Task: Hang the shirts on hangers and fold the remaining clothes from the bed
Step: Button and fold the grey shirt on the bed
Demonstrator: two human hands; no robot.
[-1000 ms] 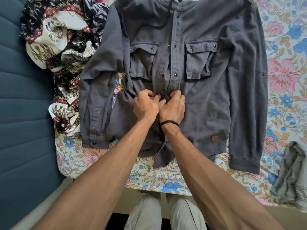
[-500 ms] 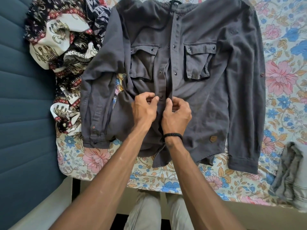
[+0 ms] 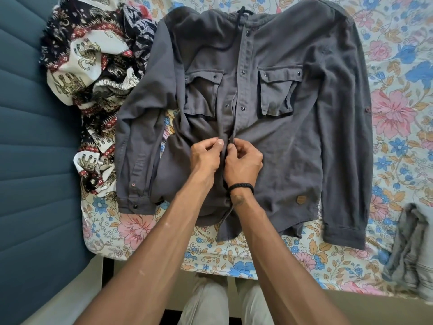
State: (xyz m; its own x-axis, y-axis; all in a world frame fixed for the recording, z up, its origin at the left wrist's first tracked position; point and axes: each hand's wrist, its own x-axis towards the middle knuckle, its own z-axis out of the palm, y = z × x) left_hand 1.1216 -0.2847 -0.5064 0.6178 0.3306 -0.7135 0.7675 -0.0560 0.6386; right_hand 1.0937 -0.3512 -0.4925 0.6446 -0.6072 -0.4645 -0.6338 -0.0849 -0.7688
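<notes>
I see the grey shirt [image 3: 293,146] spread front-up on the bed [image 3: 234,259], collar away from me, sleeves lying down either side. My left hand [image 3: 205,156] pinches the left edge of the placket just below the chest pockets; my right hand [image 3: 243,160] pinches the right edge, so each grip is clamped on shirt fabric and the two nearly touch at the shirt's midline. The hem lies nearer me, under my forearms. A patterned elephant-print cloth [image 3: 93,73] is bunched left of the shirt, partly under its sleeve. A grey garment [image 3: 412,249] lies crumpled at the bed's right edge.
</notes>
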